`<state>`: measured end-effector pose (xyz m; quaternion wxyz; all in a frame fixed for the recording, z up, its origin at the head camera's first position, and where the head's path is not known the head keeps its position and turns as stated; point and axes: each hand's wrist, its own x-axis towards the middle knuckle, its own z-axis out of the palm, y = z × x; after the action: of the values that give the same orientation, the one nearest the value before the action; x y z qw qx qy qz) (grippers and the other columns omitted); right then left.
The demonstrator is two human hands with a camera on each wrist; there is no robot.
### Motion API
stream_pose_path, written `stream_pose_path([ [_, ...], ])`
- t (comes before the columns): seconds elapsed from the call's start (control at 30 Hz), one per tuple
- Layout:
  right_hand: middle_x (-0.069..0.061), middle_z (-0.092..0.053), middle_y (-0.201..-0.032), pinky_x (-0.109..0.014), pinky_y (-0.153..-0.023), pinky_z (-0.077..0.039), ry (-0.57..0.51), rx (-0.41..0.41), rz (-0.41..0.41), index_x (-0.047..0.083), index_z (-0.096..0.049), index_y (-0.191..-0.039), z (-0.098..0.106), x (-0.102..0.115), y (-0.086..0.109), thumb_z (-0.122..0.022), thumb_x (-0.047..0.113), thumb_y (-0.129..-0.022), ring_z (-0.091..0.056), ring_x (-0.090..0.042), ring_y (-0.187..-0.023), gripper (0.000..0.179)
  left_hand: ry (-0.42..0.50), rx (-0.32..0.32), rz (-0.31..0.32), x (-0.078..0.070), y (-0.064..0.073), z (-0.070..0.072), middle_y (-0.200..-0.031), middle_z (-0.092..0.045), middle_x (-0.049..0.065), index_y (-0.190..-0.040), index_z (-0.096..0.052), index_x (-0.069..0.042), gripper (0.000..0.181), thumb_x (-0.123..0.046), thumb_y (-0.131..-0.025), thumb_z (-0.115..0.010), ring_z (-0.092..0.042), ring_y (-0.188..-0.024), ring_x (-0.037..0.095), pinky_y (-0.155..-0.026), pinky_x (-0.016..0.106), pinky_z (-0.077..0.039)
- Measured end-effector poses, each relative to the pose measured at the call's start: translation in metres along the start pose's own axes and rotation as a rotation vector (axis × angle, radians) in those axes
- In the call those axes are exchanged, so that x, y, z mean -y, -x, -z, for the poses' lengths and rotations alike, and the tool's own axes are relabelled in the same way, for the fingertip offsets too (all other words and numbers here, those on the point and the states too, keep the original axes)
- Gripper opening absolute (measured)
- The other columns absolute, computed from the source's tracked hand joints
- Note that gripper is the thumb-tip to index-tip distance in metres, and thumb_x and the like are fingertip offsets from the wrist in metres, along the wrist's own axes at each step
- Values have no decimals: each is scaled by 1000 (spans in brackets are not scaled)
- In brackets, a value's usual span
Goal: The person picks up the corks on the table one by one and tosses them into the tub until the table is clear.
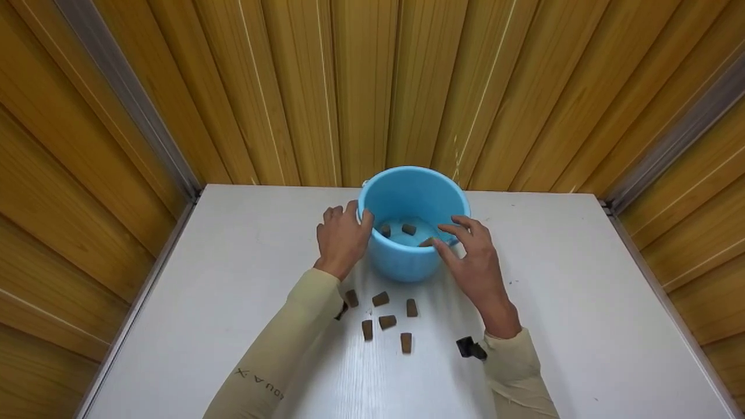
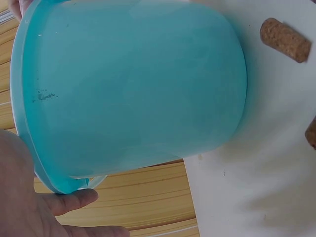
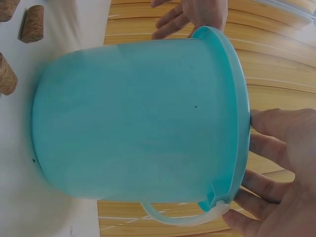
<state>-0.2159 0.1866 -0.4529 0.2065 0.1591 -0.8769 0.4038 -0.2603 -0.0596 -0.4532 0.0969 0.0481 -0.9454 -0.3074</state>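
The corks (image 1: 406, 343) should handle light, slightly springy and grippy, so pinch them across their middles; six lie on your table (image 1: 262, 244) before the blue bucket (image 1: 404, 265) and three show within its rim. The bucket looks like thin, smooth plastic: light, a little flexible, likely to skid if nudged, best steadied by its rim. Your left hand (image 1: 342, 240) holds that rim at the left, thumb over it, fingers outside. Your right hand (image 1: 476, 259) arches over the right side, fingers parted and loose, thumb near one cork, seemingly without gripping it.
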Motion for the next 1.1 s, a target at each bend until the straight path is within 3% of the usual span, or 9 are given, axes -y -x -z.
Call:
stream_pose_path([
  [0.27,-22,-58,-142,-63,-111,-44,9,-13,25,1,-75,-125,0,-2,2,-84,10,-92,-49,-43,-139,36,-9,-12,-11,0,1,-1,-134,-67,18,-146,-63,-8,54,-42,-108,-44,-53,-135,39,-104,63,-46],
  [0.73,-24,-58,-141,-64,-111,-43,2,-22,17,-1,-73,-126,3,-4,1,-83,10,-93,-49,-44,-138,36,-19,13,21,-1,0,0,-141,-64,18,-150,-60,-9,59,-47,-108,-42,-48,-141,41,-110,64,-42],
  [0.97,-26,-56,-141,-62,-108,-48,50,-61,-54,-5,-65,-138,5,-10,-4,-81,13,-96,-51,-43,-136,48,-21,9,16,-2,1,0,-139,-65,18,-149,-60,-8,58,-46,-108,-42,-51,-138,39,-107,63,-44],
  [1.1,-27,-52,-145,-62,-109,-47,94,-39,-126,-7,-54,-148,7,-15,-8,-77,20,-99,-49,-42,-138,61,-20,-10,3,-1,1,-1,-137,-66,19,-147,-62,-8,56,-43,-108,-44,-53,-135,39,-105,63,-46],
])
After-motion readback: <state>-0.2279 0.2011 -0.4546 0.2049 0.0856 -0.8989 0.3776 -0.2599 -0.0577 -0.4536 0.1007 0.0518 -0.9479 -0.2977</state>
